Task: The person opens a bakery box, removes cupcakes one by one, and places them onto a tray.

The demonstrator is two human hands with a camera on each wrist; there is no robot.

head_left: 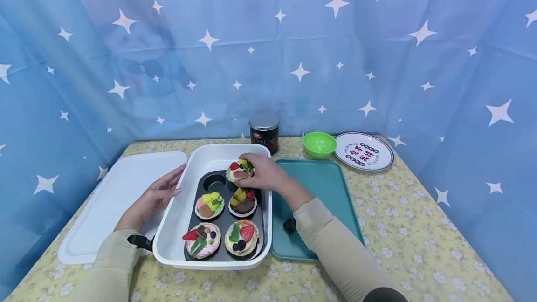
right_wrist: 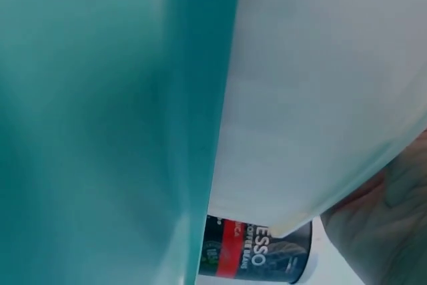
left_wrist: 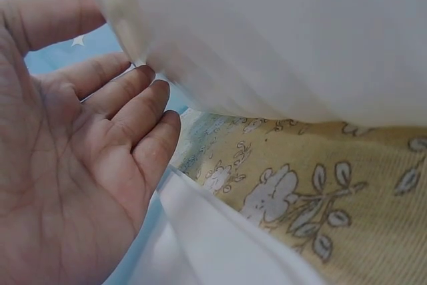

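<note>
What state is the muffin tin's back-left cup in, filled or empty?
Empty: the back-left cup of the muffin tin shows a bare, dark hollow; the right hand holds a tart to its right.

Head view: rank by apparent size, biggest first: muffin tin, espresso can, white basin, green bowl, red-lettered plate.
1. White basin
2. Muffin tin
3. Red-lettered plate
4. Espresso can
5. Green bowl
Apparent size only; the top two sit nearer the camera.

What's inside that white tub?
A dark muffin pan holding four tarts, plus one empty cup at the back left. The right hand grips a fifth tart; what lies beneath it is covered.
</note>
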